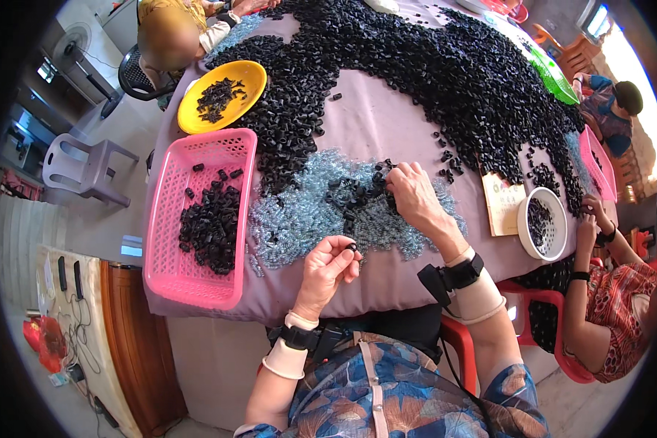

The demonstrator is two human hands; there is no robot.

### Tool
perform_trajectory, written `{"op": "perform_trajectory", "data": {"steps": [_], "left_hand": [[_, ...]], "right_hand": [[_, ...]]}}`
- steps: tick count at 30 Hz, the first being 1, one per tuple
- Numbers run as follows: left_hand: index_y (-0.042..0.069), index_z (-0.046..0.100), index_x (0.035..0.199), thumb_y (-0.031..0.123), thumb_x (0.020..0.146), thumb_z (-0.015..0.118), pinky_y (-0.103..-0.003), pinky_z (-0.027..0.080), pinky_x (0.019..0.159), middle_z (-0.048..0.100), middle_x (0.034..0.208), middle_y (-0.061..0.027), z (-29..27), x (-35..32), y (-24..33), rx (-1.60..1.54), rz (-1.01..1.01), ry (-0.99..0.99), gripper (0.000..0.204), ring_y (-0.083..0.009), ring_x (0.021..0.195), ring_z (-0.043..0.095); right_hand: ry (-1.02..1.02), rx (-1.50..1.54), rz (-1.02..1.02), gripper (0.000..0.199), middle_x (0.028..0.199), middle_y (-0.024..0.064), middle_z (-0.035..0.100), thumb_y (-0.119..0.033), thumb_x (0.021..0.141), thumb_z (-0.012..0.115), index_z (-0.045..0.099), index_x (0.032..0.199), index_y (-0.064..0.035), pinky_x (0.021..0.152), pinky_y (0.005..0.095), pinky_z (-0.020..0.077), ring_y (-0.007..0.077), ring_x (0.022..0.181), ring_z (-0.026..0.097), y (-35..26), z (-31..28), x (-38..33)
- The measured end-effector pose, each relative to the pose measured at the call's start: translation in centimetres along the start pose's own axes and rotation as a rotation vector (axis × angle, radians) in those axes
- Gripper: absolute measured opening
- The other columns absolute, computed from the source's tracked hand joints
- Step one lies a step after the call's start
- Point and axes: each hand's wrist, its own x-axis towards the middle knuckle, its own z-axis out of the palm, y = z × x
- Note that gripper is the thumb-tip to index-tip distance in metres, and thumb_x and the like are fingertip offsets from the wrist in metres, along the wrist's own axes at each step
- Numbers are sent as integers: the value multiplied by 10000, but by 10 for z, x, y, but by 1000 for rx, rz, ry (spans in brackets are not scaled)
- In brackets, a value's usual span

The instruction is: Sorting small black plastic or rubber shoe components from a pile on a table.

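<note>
Near the table's front edge, my left hand (325, 271) pinches a small black plastic piece (352, 247) between thumb and fingers. Further forward and to the right, my right hand (416, 191) reaches down among loose black pieces with its fingers drawn together. Whatever its fingertips grip is hidden. Both hands are beside a spread of small clear bluish pieces (292, 219), with some black ones scattered on top. To the left stands a pink plastic basket (248, 212) with black pieces in it.
A big heap of black pieces (445, 80) covers much of the cloth-covered table (372, 109). A yellow bowl (258, 77) is at the far left. On the right are a white basket (555, 248) and a card (502, 208). Other people sit at the right and far left.
</note>
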Motion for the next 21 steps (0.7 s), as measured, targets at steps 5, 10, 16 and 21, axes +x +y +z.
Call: {"op": "perform_trajectory", "data": {"steps": [5,10,16,21], "left_hand": [[42,543,1034,72,895,560,-219,448,521,634,855,-96,0,0,0,10,-4,12,143,-123,638,580],[43,545,1035,73,893,563,-220,450,522,637,857,-98,-2,0,-1,15,-12,15,146,-123,641,582],[43,548,1039,68,895,558,-220,447,521,636,856,-97,1,0,-1,14,-10,14,147,-122,645,582],[32,563,1053,58,898,546,-200,436,516,631,828,-73,-2,-2,-1,57,2,68,158,-93,621,558]], "right_hand": [[26,13,-3,61,851,115,543,-55,776,543,558,831,-36,745,385,396,295,833,498,-2,0,-3],[33,44,-79,127,851,100,567,-36,767,543,592,884,-54,745,377,397,281,841,506,-1,-3,-2],[77,57,-53,120,835,100,580,-30,783,561,605,893,-51,724,377,422,292,822,534,-9,-10,3],[95,590,241,135,805,98,596,21,820,542,604,935,-14,648,313,489,213,728,620,-55,-33,-18]]}}
